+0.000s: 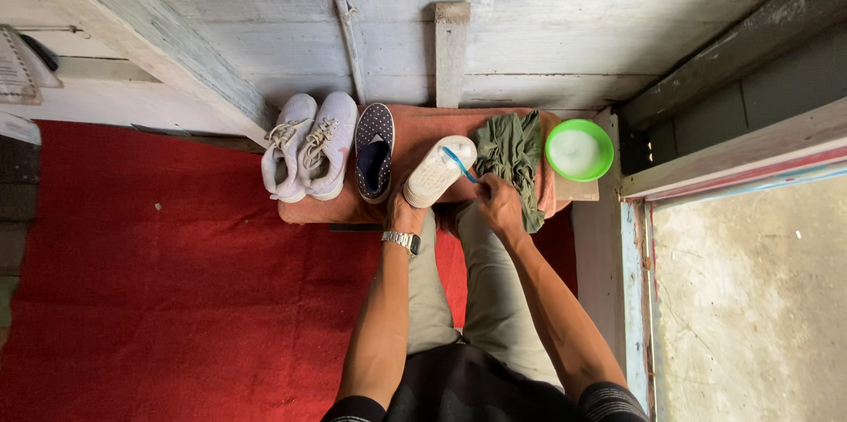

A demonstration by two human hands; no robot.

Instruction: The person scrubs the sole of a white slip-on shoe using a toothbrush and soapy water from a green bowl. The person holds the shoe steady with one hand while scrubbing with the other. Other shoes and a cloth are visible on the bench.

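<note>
From my vantage both bare forearms run from the bottom edge up toward twelve o'clock, converging as they go. My left hand [404,213] sits at the end of a nearly straight arm, fingers curled in a grip, with a metal watch [401,240] banding the wrist just below it at six o'clock. My right hand [499,203] lies at about three o'clock from the left, close beside it, the wrist bent inward and the fingers pinched shut. Dark sleeves cover both upper arms.
</note>
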